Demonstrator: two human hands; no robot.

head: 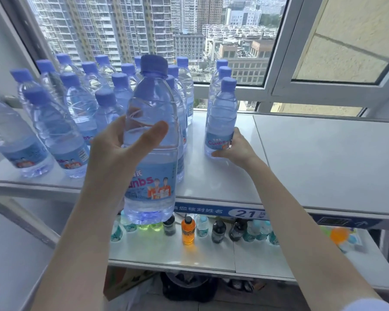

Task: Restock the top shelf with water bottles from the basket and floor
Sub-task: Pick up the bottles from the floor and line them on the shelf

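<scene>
My left hand (121, 149) grips a clear water bottle (152, 158) with a blue cap and blue label, held upright in front of the top shelf (301, 158), its base below the shelf's front edge. My right hand (236, 149) holds the base of another water bottle (221, 122) standing on the shelf, the front one of a short row of three. Several more blue-capped bottles (81, 104) stand crowded on the shelf's left half.
The shelf's right half is bare white board. A window frame (279, 86) rises right behind the shelf. The lower shelf (189, 254) carries small drink bottles, among them an orange one (187, 230). A dark basket (189, 286) sits on the floor below.
</scene>
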